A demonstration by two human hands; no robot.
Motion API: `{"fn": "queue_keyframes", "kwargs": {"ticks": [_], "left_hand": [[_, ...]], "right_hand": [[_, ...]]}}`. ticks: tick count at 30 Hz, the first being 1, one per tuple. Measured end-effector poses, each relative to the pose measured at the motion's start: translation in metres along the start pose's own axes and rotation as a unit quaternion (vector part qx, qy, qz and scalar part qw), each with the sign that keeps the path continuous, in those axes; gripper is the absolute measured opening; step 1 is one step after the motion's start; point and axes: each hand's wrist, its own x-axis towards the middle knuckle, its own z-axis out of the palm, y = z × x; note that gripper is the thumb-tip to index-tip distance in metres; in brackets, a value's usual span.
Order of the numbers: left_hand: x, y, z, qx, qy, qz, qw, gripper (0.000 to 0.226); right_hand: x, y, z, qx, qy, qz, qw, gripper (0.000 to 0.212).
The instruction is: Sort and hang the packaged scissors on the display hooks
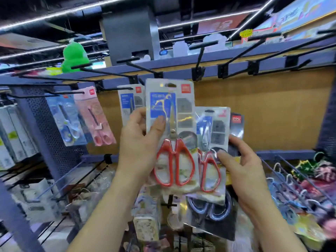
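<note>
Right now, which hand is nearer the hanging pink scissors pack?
Left. The left hand, gripping the large red-handled pack, sits just right of the pink scissors pack; the right hand is farther right, holding the smaller packs.

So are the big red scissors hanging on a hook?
No, off the hooks. The left hand holds the big red scissors pack, and its hang hole is empty.

We hold both bare forearms (109, 206) up, hands side by side.
Our left hand (140, 142) pinches a scissors pack (173, 135), thumb in front; our right hand (241, 160) grips a second pack (217, 131) likewise.
</note>
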Motion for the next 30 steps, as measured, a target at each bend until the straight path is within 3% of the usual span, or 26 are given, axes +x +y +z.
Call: {"fn": "queue_keyframes", "kwargs": {"ticks": [3, 8, 15, 22, 30], "left_hand": [[0.004, 0.016, 0.014, -0.06, -0.051, 0.019, 0.997, 0.013], [0.012, 0.015, 0.034, -0.051, -0.064, 0.003, 0.997, 0.012], [0.006, 0.031, 0.033, 0.008, -0.091, 0.016, 0.996, 0.056], [0.023, 0.025, 0.04, 0.075, -0.1, -0.03, 0.992, 0.061], [0.051, -0.015, 0.055, 0.113, -0.054, -0.049, 0.991, 0.035]], "right_hand": [[0.004, -0.01, -0.014, -0.024, 0.012, -0.042, 0.999, 0.036], [0.003, -0.02, -0.024, -0.042, 0.015, -0.07, 0.997, 0.035], [-0.002, -0.034, -0.034, -0.037, 0.009, -0.079, 0.996, 0.035], [-0.005, -0.045, -0.039, -0.026, 0.004, -0.092, 0.995, 0.033], [-0.007, -0.042, -0.051, -0.047, 0.014, -0.083, 0.995, 0.033]]}}
